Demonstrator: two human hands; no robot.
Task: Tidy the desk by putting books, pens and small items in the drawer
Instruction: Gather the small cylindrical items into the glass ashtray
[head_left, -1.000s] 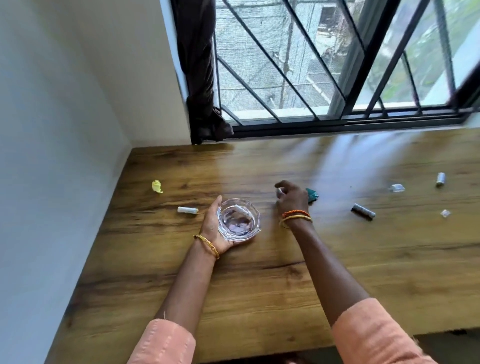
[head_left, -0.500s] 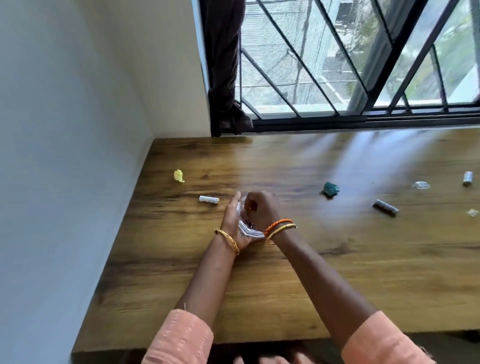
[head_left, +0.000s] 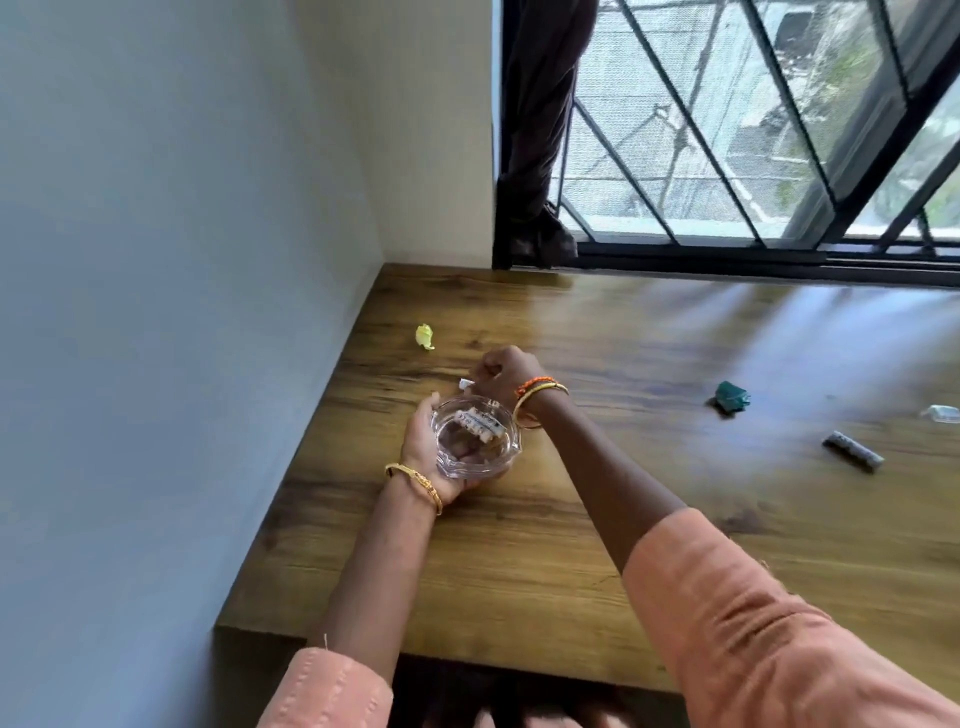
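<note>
Glass dish (head_left: 475, 439) now holds one white tube; R hand moves on to the next.
Dish sits cupped in L hand (head_left: 431, 447) over desk (head_left: 571, 545); R hand (head_left: 506, 370), at the dish 0.5 s ago, pinches small white tube (head_left: 466, 383) just beyond it. Yellow scrap (head_left: 425, 336), green piece (head_left: 731, 397) still out.

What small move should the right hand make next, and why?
Probably lift the white stick into the glass bowl. The right hand is curled over the stick on the desk, and the left hand holds the bowl, which already has one item inside.
</note>
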